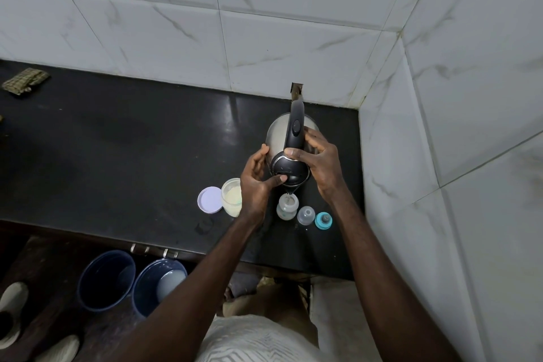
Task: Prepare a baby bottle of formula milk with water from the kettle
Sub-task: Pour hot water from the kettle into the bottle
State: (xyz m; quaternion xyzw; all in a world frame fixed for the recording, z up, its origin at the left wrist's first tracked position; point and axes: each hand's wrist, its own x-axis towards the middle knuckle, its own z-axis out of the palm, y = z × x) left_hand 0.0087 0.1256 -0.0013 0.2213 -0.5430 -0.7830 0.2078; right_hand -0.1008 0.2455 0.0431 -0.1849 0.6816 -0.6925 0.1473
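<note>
A steel kettle [277, 134] with a black handle and lid is tilted toward me over the black counter [132, 156]. My right hand [321, 164] grips its handle. My left hand [258, 182] holds the kettle's left side, thumb pressed on the lid. A thin stream of water runs from the spout into the open baby bottle [287, 207], which stands upright just below. To the bottle's right lie its clear cap [306, 215] and the teal ring with teat [323, 220]. An open jar of pale formula powder [230, 197] stands left of my left hand, with its lilac lid [209, 199] beside it.
Tiled walls close the counter at the back and right, forming a corner behind the kettle. A folded cloth [25, 81] lies at the counter's far left. Below the front edge stand two dark blue buckets [105, 279], and pale shoes [13, 297] lie on the floor.
</note>
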